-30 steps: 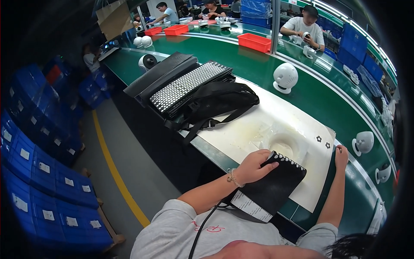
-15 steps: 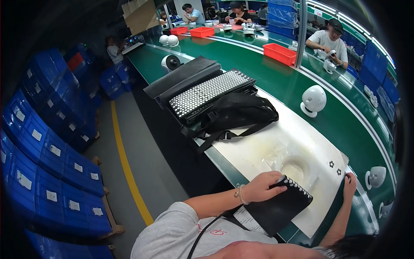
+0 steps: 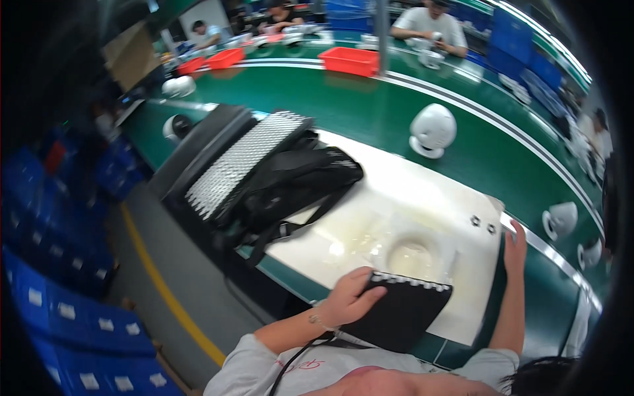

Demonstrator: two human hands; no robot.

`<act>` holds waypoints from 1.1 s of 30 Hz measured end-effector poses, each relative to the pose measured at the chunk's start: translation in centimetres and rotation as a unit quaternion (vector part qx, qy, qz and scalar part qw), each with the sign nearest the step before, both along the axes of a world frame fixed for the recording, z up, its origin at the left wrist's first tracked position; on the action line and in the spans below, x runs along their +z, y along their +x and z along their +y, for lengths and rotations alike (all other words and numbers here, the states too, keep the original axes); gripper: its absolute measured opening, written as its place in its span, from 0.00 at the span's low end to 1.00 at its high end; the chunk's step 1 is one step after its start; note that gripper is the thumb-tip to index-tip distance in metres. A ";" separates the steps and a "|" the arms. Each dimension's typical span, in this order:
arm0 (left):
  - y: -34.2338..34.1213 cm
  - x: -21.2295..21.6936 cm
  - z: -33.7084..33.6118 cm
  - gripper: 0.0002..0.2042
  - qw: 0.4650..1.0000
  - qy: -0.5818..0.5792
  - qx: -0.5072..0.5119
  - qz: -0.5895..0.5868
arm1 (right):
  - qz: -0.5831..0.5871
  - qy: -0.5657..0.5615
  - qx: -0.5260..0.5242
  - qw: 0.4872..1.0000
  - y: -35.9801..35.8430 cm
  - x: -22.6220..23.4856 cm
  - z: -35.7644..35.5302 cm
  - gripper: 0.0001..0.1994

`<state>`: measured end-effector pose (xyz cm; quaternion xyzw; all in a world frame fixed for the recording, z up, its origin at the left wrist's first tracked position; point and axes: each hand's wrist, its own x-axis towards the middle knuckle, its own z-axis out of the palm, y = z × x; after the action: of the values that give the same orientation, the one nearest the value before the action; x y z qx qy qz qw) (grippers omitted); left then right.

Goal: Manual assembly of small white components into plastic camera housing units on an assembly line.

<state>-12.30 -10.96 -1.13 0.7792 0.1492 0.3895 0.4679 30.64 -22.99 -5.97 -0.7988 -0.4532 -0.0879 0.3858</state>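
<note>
My left hand (image 3: 350, 297) is closed on the edge of a black panel (image 3: 399, 310), thumb on its face. White round pieces line the panel's top edge; it is tilted, and its far face is hidden from me. At the right edge of a white board (image 3: 422, 185), my right hand (image 3: 516, 245) has its fingers stretched out, with nothing visible in them. Two small dark flower-shaped parts (image 3: 475, 220) lie on the board close to it. Just beyond the panel sits a clear, shallow ring-shaped piece (image 3: 413, 254), with crumpled clear film (image 3: 366, 245) beside it.
A black bag with straps (image 3: 300, 178) lies by a black panel covered in white dots (image 3: 244, 162). White rounded devices (image 3: 433, 129) stand on the green table (image 3: 317, 89). Red bins (image 3: 350, 61) and co-workers (image 3: 432, 30) are across. Blue crates (image 3: 79, 323) fill the left.
My view has swung to the right, so the scene sits further left and blurs. My left hand still grips the panel, whose white-lined edge is now more level. My right hand stays by the board's edge.
</note>
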 end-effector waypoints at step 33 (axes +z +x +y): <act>-1.7 -1.1 0.0 0.05 0.999 0.004 -0.032 -0.032 | 0.426 0.229 0.240 0.842 -17.2 14.8 8.2 0.12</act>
<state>-13.98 -10.92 -2.20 0.7725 0.1079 0.3992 0.4819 13.39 -14.82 8.78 -0.5127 -0.3887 0.2556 0.7216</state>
